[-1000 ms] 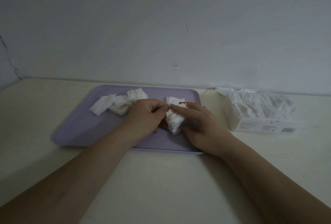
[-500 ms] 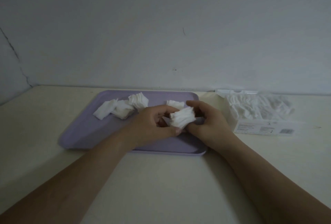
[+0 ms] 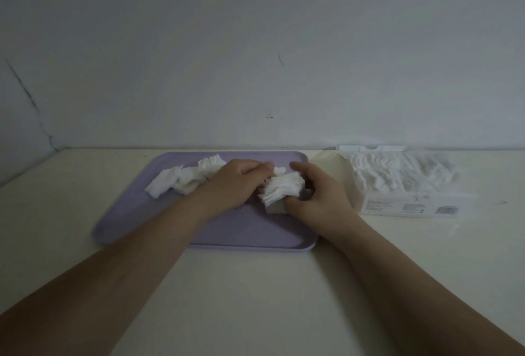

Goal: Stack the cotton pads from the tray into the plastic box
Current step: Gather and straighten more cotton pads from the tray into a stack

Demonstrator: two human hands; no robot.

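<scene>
Cotton pads in a fanned bundle sit low over the purple tray, gripped between the left hand and right hand, fingers curled round them. Other loose pads lie at the tray's far left. Right of the tray, the clear plastic box holds a heap of pads.

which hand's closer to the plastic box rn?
Right. The right hand sits just beside the plastic box, apart from it; the left hand is farther, beyond the pad bundle.
</scene>
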